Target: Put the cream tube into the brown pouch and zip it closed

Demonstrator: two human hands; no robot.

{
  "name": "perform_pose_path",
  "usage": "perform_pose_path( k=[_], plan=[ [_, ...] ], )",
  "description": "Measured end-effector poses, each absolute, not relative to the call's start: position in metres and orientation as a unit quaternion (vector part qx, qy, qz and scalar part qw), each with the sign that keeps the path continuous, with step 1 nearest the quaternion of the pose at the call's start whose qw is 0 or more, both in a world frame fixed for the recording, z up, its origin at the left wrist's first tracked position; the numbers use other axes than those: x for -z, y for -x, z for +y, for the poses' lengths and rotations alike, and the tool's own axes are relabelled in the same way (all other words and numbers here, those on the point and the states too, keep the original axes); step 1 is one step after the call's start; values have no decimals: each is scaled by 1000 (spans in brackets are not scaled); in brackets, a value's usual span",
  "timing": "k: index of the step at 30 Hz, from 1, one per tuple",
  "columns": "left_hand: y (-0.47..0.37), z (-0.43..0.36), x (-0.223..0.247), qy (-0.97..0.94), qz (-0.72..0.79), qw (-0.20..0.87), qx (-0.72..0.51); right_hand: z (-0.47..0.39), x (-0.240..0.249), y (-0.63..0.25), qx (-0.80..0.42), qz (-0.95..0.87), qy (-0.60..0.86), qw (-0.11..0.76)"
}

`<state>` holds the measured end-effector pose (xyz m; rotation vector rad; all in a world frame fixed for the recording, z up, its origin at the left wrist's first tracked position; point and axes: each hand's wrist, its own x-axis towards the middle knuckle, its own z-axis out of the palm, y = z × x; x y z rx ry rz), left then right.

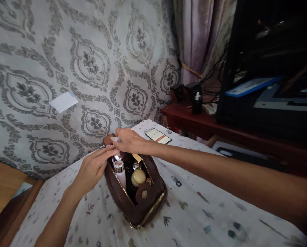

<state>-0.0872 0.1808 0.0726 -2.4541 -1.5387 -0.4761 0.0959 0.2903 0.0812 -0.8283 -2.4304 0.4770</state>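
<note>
A dark brown handbag [114, 192] sits unzipped on the patterned sheet. Inside stand a white bottle with a shiny silver cap [119, 171], a round jar with a yellowish lid [139, 177] and a clear faceted cap [136, 166]. My left hand [90, 169] reaches over the bag's left rim, fingers stretched out beside another shiny-capped container [118, 156]. At the bag's far end, my right hand [129, 140] is closed, its fingers bent around a small pale item [116, 139] whose kind I cannot make out. The fingertips of both hands meet there.
A phone with a lit screen [158, 136] lies on the bed sheet [191, 202] beyond my right forearm. To the right, a dark red table [189, 116] bears a small black bottle [197, 104], speakers [177, 92] and a large dark screen [266, 61]. The patterned wall [91, 65] rises behind the bag.
</note>
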Motion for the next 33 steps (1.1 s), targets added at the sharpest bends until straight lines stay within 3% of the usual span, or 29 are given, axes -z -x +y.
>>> perform_pose_path(
  k=[8,21,28,33],
  plan=[
    [88,179,-73,830,-520,90,180,291,-84,-98,-207,-901,293,243],
    [87,180,-73,836,-513,66,184,301,-119,-107,-166,-833,320,420],
    [86,180,-72,836,-510,54,193,311,-121,-94,-114,-837,355,402],
    [85,180,-71,838,-504,51,204,317,-125,-78,-104,-856,372,343]
  ],
)
